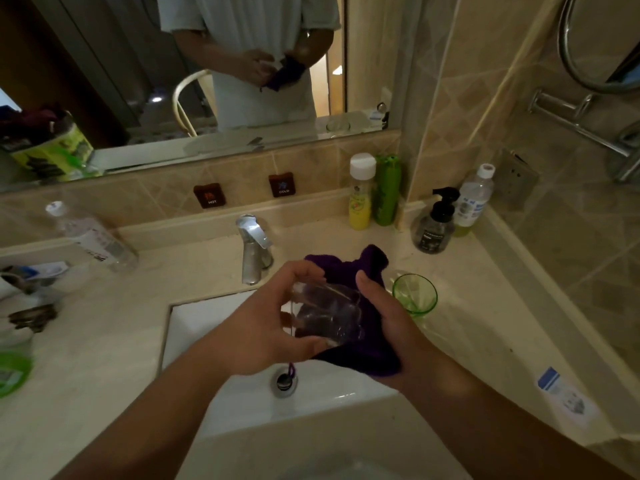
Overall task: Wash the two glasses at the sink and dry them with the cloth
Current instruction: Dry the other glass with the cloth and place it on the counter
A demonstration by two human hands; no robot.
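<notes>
Here, clear glass (pixel 325 313) gripped in left hand (pixel 273 323), right hand (pixel 391 320) clutching purple cloth (pixel 363 344) against it.

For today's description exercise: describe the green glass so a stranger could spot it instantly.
Start at the sink and move right onto the countertop. The green glass stands there upright, beside the purple cloth. It alone is tinted green and untouched.

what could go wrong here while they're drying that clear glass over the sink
1. The clear glass is gripped by the left hand against the purple cloth held in the right hand, above the sink; if wet, it might slip and break in the basin.
2. The green glass stands on the counter just beside the right hand, so an elbow or cloth swing could tip it.
</notes>
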